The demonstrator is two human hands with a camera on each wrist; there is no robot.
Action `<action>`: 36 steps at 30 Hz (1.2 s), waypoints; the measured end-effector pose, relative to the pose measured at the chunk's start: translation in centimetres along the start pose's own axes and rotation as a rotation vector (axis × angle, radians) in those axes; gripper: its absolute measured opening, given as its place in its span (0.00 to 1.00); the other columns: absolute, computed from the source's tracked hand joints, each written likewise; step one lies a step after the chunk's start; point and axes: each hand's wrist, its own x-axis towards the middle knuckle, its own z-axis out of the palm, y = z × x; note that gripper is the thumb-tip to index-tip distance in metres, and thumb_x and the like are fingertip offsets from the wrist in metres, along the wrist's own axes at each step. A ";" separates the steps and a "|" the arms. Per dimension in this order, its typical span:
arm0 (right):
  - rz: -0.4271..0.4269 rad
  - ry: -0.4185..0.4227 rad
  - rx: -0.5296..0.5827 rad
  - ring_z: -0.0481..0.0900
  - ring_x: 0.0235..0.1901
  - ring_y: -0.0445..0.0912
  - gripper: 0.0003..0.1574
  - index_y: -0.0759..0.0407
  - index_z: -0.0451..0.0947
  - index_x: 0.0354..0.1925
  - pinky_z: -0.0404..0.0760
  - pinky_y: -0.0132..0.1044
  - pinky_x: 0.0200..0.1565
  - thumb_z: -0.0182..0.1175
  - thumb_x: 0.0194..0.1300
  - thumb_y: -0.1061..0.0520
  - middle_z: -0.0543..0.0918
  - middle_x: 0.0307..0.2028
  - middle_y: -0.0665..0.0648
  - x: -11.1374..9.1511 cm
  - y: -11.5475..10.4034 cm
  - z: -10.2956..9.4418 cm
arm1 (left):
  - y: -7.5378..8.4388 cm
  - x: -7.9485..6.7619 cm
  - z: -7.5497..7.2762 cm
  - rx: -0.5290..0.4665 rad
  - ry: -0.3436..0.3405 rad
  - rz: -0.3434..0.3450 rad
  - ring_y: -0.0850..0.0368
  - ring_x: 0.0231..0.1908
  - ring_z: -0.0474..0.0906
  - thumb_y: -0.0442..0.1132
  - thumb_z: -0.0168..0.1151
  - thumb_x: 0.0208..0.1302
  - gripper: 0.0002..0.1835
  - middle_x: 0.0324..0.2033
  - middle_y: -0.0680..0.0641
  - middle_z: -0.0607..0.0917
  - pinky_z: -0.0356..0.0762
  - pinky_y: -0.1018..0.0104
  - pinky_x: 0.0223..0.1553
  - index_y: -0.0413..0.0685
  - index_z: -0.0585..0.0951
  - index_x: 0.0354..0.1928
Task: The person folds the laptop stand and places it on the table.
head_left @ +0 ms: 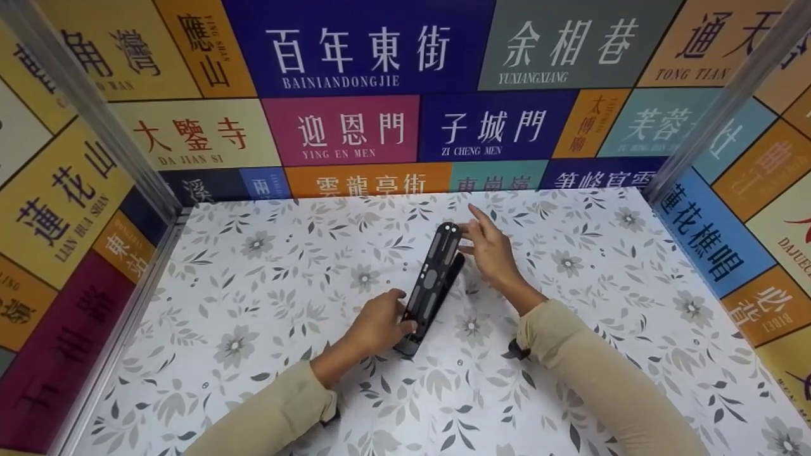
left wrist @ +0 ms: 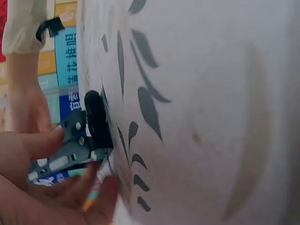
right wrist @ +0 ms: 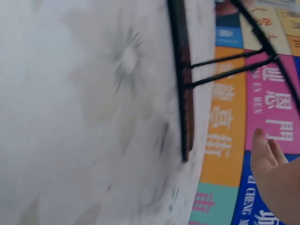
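Note:
A black folding stand (head_left: pixel 433 278) is partly opened on the floral tabletop, its slotted upper plate tilted above a lower base bar. My left hand (head_left: pixel 375 323) grips the hinged near end, thumb and fingers around it. In the left wrist view that hand (left wrist: pixel 44 183) is close to the stand's hinge (left wrist: pixel 97 122). At the raised far end, my right hand (head_left: pixel 494 253) touches the plate's edge, one finger extended. The right wrist view shows thin struts (right wrist: pixel 229 70) between base bar (right wrist: pixel 182 84) and plate; the right hand (right wrist: pixel 281 178) is partly cut off there.
A white table (head_left: pixel 266 380) with a grey leaf pattern lies beneath the stand. Behind it rises a wall (head_left: pixel 355 130) of coloured panels with Chinese lettering. Clear-looking corner posts (head_left: pixel 101 107) stand at both sides.

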 end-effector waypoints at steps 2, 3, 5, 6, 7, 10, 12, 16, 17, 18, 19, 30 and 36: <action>-0.030 -0.039 -0.137 0.76 0.66 0.56 0.33 0.48 0.55 0.80 0.78 0.53 0.64 0.43 0.83 0.45 0.79 0.65 0.61 0.6 1.0 -0.4 | 0.4 -1.0 0.1 0.139 0.006 -0.073 0.37 0.59 0.76 0.51 0.69 0.66 0.36 0.56 0.37 0.81 0.77 0.36 0.57 0.42 0.70 0.70; -0.049 -0.068 -0.213 0.75 0.67 0.57 0.33 0.48 0.56 0.80 0.75 0.55 0.67 0.44 0.83 0.47 0.77 0.67 0.61 0.9 1.5 -0.7 | 0.6 -1.6 0.2 0.192 -0.008 -0.120 0.33 0.65 0.71 0.55 0.68 0.66 0.39 0.62 0.36 0.78 0.72 0.29 0.59 0.44 0.68 0.72; -0.080 -0.144 -0.349 0.71 0.71 0.58 0.33 0.48 0.58 0.79 0.68 0.57 0.72 0.47 0.82 0.47 0.73 0.71 0.59 1.4 2.4 -1.1 | 1.0 -2.5 0.4 0.256 -0.053 -0.218 0.29 0.74 0.57 0.61 0.65 0.66 0.43 0.72 0.36 0.68 0.61 0.18 0.61 0.51 0.64 0.76; -0.092 -0.193 -0.399 0.67 0.73 0.59 0.33 0.47 0.59 0.79 0.64 0.57 0.74 0.48 0.81 0.46 0.71 0.73 0.58 1.7 2.8 -1.4 | 1.2 -2.8 0.5 0.262 -0.081 -0.260 0.28 0.76 0.51 0.63 0.63 0.66 0.44 0.75 0.36 0.63 0.56 0.14 0.61 0.53 0.62 0.78; -0.099 -0.246 -0.430 0.64 0.75 0.60 0.33 0.45 0.60 0.78 0.60 0.58 0.76 0.49 0.81 0.45 0.69 0.75 0.58 1.9 3.2 -1.5 | 1.3 -3.2 0.6 0.264 -0.105 -0.294 0.28 0.78 0.45 0.65 0.62 0.67 0.45 0.78 0.36 0.58 0.51 0.12 0.61 0.54 0.59 0.79; -0.098 -0.383 -0.493 0.53 0.79 0.61 0.32 0.37 0.66 0.75 0.52 0.59 0.78 0.54 0.77 0.39 0.65 0.77 0.54 2.3 3.9 -1.9 | 1.8 -4.0 0.9 0.272 -0.170 -0.354 0.27 0.79 0.36 0.67 0.57 0.69 0.47 0.81 0.36 0.45 0.47 0.09 0.58 0.56 0.54 0.81; -0.082 -0.454 -0.512 0.47 0.80 0.61 0.33 0.32 0.69 0.72 0.48 0.61 0.79 0.60 0.72 0.37 0.63 0.77 0.51 2.5 4.1 -2.1 | 2.0 -4.3 1.2 0.293 -0.196 -0.377 0.27 0.78 0.35 0.68 0.55 0.69 0.48 0.81 0.36 0.42 0.48 0.08 0.56 0.56 0.51 0.82; -0.028 -0.530 -0.531 0.41 0.82 0.55 0.43 0.27 0.70 0.70 0.44 0.59 0.80 0.73 0.58 0.37 0.57 0.80 0.48 2.7 4.0 -2.1 | 2.2 -4.6 1.7 0.361 -0.211 -0.407 0.28 0.79 0.34 0.72 0.49 0.69 0.48 0.81 0.37 0.38 0.49 0.09 0.56 0.58 0.49 0.82; -0.024 -0.544 -0.539 0.41 0.82 0.55 0.47 0.28 0.69 0.71 0.44 0.59 0.80 0.75 0.55 0.38 0.55 0.80 0.49 2.8 3.9 -2.0 | 2.2 -4.6 1.9 0.374 -0.207 -0.415 0.29 0.79 0.33 0.73 0.48 0.69 0.48 0.81 0.37 0.38 0.49 0.09 0.57 0.59 0.48 0.82; -0.015 -0.555 -0.553 0.43 0.82 0.54 0.50 0.29 0.67 0.72 0.46 0.57 0.80 0.76 0.53 0.39 0.55 0.80 0.49 2.8 3.9 -1.9 | 2.2 -4.6 2.1 0.389 -0.206 -0.420 0.29 0.79 0.33 0.73 0.47 0.69 0.48 0.82 0.38 0.37 0.49 0.09 0.57 0.60 0.48 0.82; -0.004 -0.561 -0.569 0.48 0.81 0.52 0.52 0.30 0.67 0.73 0.50 0.56 0.79 0.77 0.52 0.39 0.58 0.79 0.49 2.8 3.8 -1.8 | 2.1 -4.6 2.3 0.409 -0.199 -0.424 0.30 0.79 0.33 0.74 0.47 0.69 0.48 0.82 0.38 0.37 0.49 0.09 0.58 0.61 0.48 0.82; 0.061 -0.549 -0.772 0.70 0.61 0.51 0.42 0.43 0.79 0.65 0.70 0.52 0.69 0.79 0.52 0.41 0.78 0.62 0.51 2.6 3.2 -0.9 | 2.0 -4.0 3.9 0.532 -0.176 -0.436 0.27 0.79 0.36 0.70 0.42 0.74 0.42 0.81 0.37 0.39 0.52 0.09 0.56 0.62 0.50 0.82; 0.118 -0.538 -0.827 0.67 0.61 0.52 0.44 0.40 0.79 0.65 0.71 0.54 0.68 0.78 0.51 0.35 0.75 0.65 0.52 3.0 3.3 -0.5 | 2.5 -3.9 3.9 0.551 -0.183 -0.436 0.26 0.78 0.38 0.68 0.45 0.74 0.41 0.81 0.36 0.41 0.55 0.11 0.58 0.62 0.50 0.82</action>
